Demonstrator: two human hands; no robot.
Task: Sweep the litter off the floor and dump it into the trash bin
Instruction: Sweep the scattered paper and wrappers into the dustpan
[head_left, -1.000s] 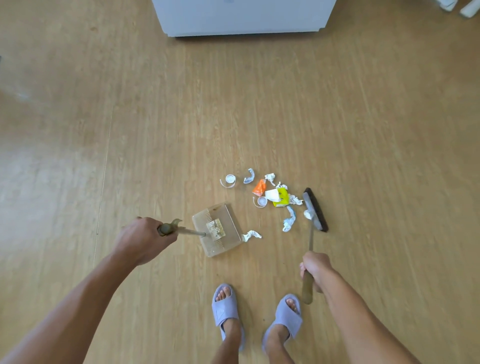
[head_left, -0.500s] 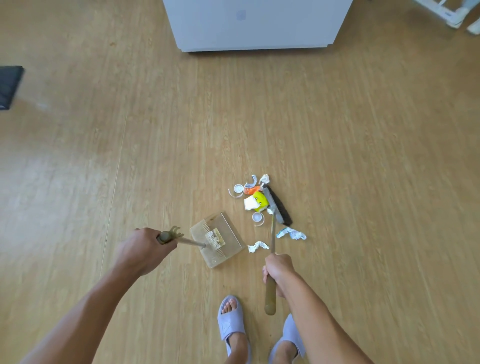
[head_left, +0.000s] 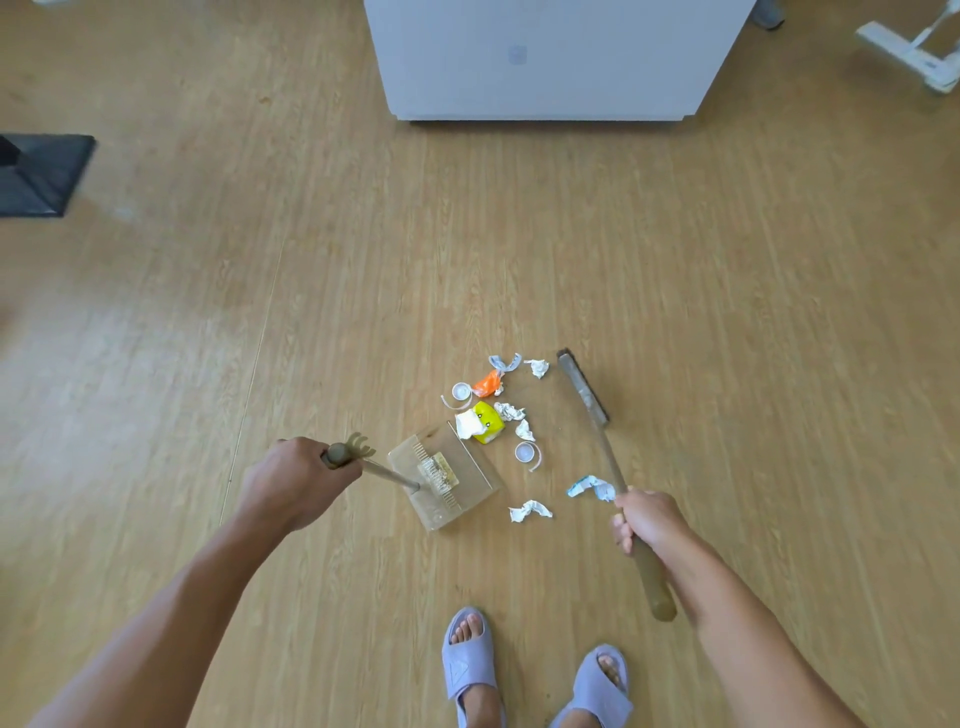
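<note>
A clear tan dustpan (head_left: 447, 483) lies flat on the wood floor, and my left hand (head_left: 296, 483) grips its long handle. My right hand (head_left: 644, 522) holds the broom handle. The dark broom head (head_left: 583, 385) rests on the floor just right of the litter. The litter is a loose pile: a yellow and white wrapper (head_left: 480, 422) touching the pan's lip, an orange scrap (head_left: 487, 384), two white caps (head_left: 461, 391) and several crumpled paper bits (head_left: 530, 511).
A large white box-like unit (head_left: 550, 57) stands on the floor straight ahead. A black flat base (head_left: 39, 174) lies at the far left and a white stand foot (head_left: 909, 52) at the top right. My two feet in lilac slippers (head_left: 470, 670) are just behind the pile.
The broom head has swung from against the litter out to the pile's right side, and my right hand has moved right with it. The yellow wrapper now sits at the dustpan's lip.
</note>
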